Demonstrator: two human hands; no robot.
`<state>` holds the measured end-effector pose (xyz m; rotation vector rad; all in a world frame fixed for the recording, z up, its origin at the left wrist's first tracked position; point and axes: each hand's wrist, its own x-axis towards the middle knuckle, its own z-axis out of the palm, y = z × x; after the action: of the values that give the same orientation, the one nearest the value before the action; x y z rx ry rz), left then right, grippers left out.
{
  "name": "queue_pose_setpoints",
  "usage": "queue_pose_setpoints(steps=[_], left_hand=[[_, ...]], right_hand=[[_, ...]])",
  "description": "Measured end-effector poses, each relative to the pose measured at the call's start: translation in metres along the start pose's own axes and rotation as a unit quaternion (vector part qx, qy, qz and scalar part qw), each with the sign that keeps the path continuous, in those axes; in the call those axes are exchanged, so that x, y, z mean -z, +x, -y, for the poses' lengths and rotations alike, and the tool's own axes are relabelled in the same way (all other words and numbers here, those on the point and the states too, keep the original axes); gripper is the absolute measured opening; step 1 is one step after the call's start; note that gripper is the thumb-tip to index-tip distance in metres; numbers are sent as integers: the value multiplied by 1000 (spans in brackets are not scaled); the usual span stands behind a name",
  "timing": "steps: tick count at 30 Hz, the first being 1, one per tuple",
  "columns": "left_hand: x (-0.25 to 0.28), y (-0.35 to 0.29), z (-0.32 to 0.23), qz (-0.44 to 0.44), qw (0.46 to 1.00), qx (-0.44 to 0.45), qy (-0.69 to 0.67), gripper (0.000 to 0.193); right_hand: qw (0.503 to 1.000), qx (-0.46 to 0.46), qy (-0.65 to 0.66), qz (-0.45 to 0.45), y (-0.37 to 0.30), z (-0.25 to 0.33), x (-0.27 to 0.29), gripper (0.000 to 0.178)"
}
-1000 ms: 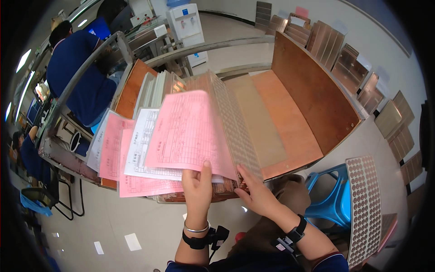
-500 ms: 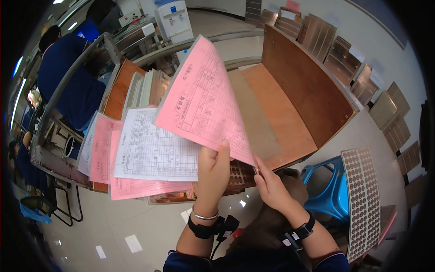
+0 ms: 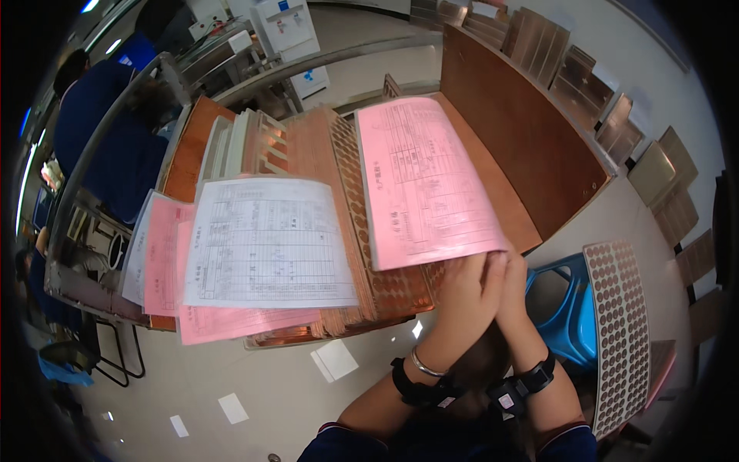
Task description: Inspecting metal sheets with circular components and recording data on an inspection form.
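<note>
A pink printed form sheet [image 3: 431,185], apparently in a clear sleeve, stands tilted over the right end of a row of thin copper-coloured panels [image 3: 308,146]. My left hand [image 3: 468,291] is closed at the sheet's lower right edge, thumb up. Right against it, my right hand [image 3: 514,281] is closed at the same corner, its fingers partly hidden behind the left. A white form sheet [image 3: 265,246] lies across the panels to the left, with further pink sheets [image 3: 246,323] beneath and beside it. One panel with rows of round shapes [image 3: 350,169] shows beside the raised sheet.
The panels stand in a wooden-sided cart [image 3: 523,115] with a metal frame [image 3: 81,177]. A blue plastic stool [image 3: 566,308] is at right, beside a board covered in round pieces [image 3: 618,331]. More panels lean along the right wall. A person in dark blue [image 3: 108,138] sits far left, near a water dispenser [image 3: 286,31].
The pink sheet has swung right and down, uncovering the panel row. Both hands have moved right and come together at its corner. The white sheet now lies more fully in view.
</note>
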<state>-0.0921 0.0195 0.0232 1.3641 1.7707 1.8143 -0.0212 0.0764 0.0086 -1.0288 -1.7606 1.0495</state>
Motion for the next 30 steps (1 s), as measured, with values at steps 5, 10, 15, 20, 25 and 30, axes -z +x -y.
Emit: queue_pose_setpoints(steps=[5,10,15,20,25,30], left_hand=[[-17,-22,0,97,994,-56,-12,45],[-27,-53,33,137,990,-20,19,50],[-13,-75,61,144,986,30,79,51],[32,-56,23,146,979,9,145,44],[81,-44,-2,66,917,-40,391,42],[102,-52,3,38,861,19,507,41]], right_hand=[[996,-71,30,-47,18,-40,12,27],[996,-44,50,-53,21,-36,20,28],[995,-74,65,-30,18,-46,27,28],[968,-97,204,-107,15,-60,21,26],[935,-156,221,-231,21,-68,20,33],[973,-179,110,-99,21,-42,23,55]])
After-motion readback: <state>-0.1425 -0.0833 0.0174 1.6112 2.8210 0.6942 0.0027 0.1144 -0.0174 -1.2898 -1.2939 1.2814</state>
